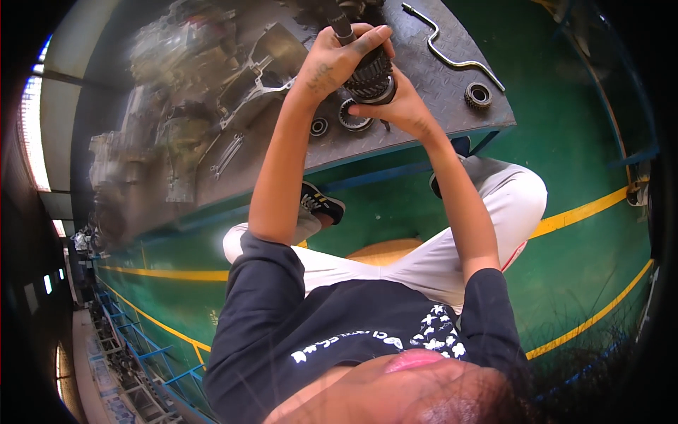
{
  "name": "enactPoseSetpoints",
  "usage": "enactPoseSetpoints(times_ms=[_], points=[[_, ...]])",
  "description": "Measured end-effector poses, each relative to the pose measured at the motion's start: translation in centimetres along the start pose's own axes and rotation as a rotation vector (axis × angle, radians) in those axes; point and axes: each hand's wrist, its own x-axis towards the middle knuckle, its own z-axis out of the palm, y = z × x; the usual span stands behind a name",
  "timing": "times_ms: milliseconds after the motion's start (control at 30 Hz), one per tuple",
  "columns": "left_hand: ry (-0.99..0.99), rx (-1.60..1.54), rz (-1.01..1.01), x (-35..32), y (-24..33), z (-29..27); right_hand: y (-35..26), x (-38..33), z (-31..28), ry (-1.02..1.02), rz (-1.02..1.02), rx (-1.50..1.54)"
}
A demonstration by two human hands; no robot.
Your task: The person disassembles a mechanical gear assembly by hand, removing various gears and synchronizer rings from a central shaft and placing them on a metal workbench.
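At twelve o'clock, over the diamond-plate table (431, 95), hangs a dark, toothed gear shaft (369, 76); the left hand's (339, 60) fingers wrap it, the right hand's (404, 109) cup its collar. Toward two o'clock lies a steel rod (433, 42) (smooth, crank-bent).

Two hands: left hand (333, 62), right hand (406, 107). One gear shaft (370, 76), three loose round parts (472, 102), one cranked bar (453, 65), one table (443, 106).

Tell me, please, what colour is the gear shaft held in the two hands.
The gear shaft is dark grey, nearly black; the head view shows it best.
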Motion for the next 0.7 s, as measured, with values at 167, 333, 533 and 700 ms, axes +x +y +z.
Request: enactPoseSetpoints(times_ms=[167, 333, 533, 700], points=[[0.008, 0.067, 0.010, 0.2, -0.3, -1.3, 0.0, 0.3, -2.5, -0.249, 0.159, 0.069], [0.054, 0.042, -0.006, 0.1, -0.9, -1.1, 2.2, -1.2, -3.5, -0.258, 0.359, -0.172], [0.226, 0.054, 0.063, 0.1, -1.5, 0.5, 2.5, -3.8, -1.3, 0.109, -0.023, -0.168], [0.322, 0.147, 0.059, 0.0, -1.9, 0.3, 0.2, -8.9, 0.9, 0.158, 0.188, -0.238]])
